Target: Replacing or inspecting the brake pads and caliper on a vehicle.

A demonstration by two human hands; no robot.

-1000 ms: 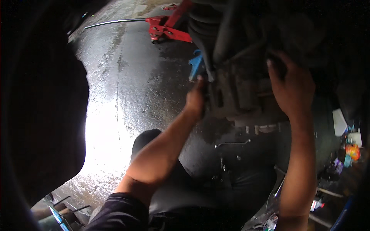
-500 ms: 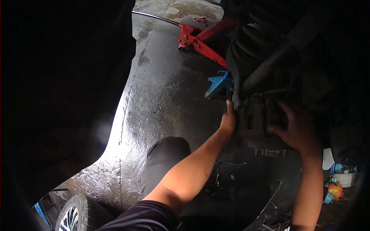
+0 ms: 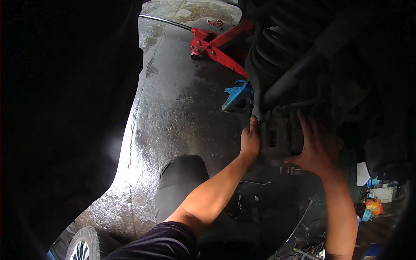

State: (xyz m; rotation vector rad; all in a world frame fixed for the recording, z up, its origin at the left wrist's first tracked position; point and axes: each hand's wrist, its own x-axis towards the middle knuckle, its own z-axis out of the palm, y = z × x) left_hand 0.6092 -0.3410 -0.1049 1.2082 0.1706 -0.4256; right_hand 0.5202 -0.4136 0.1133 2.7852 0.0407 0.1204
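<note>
- Head view: the brake caliper (image 3: pixel 279 138), a blocky piece of dull grey cast metal, is framed between both hands just below the coil spring (image 3: pixel 277 47).
- The left hand (image 3: pixel 250 139), which gripped higher up near the blue stand (image 3: pixel 236 96) a second ago, is now pressed flat to the caliper's left edge.
- The right hand (image 3: pixel 318 149) is spread open on its right face.
- No grip is closed; support is suggested, not pulling.
- A red floor jack (image 3: pixel 216 43) is seen beyond the caliper on wet, glossy concrete (image 3: pixel 173 108).

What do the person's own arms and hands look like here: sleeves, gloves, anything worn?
Both hands are bare: left hand, right hand. No gloves, watch or rings show. The forearms are uncovered; a dark short sleeve covers the left upper arm. The right arm's sleeve is out of view.
</note>
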